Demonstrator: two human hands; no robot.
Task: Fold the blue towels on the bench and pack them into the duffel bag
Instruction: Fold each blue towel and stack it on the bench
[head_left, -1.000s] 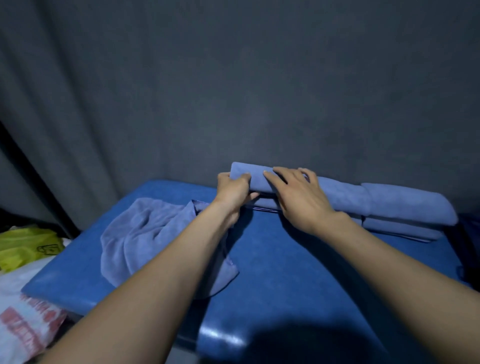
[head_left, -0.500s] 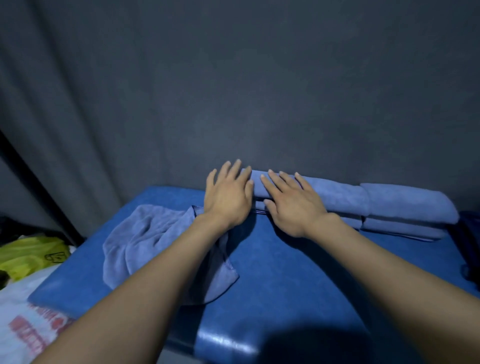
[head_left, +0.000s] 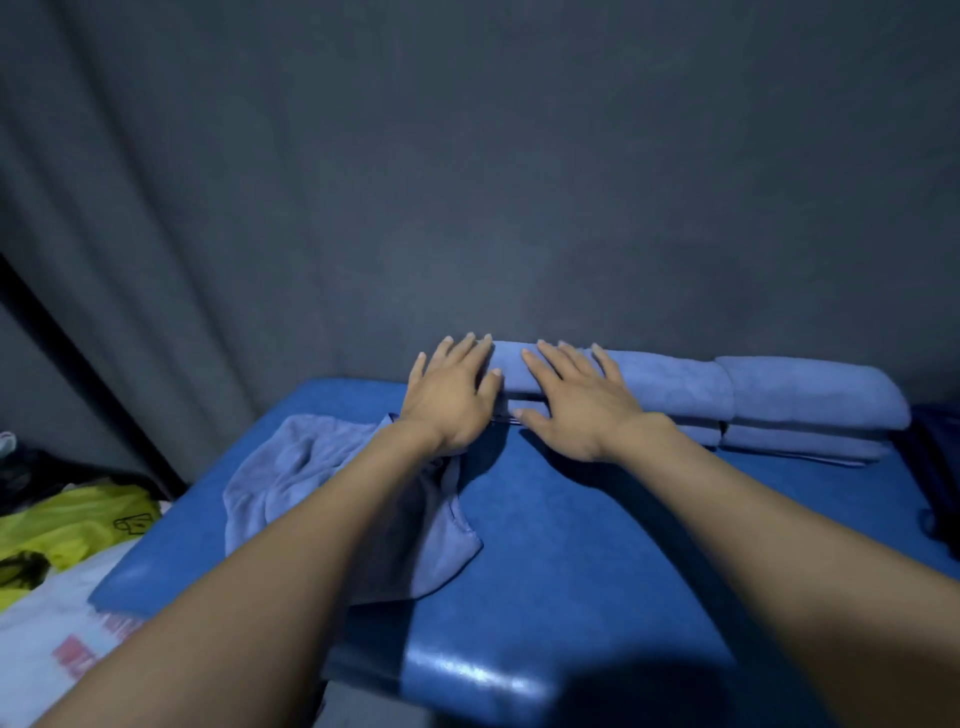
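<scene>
Folded blue towels (head_left: 675, 387) lie in a low stack along the far edge of the blue padded bench (head_left: 597, 545), with a second folded stack (head_left: 810, 397) to their right. My left hand (head_left: 452, 400) rests flat, fingers straight, on the left end of the near stack. Beside it, my right hand (head_left: 576, 402) presses flat on the same towel. One unfolded, crumpled blue towel (head_left: 317, 483) sprawls on the bench's left part, partly under my left forearm. No duffel bag is clearly visible.
A grey curtain (head_left: 467, 182) hangs right behind the bench. Left of the bench lie a yellow-green plastic bag (head_left: 72, 525) and a white bag with red print (head_left: 57, 629). Something dark (head_left: 940, 467) sits at the bench's right edge.
My left hand has let go of the towel's end and opened flat. Both hands have spread their fingers and now press down on the folded towel.
</scene>
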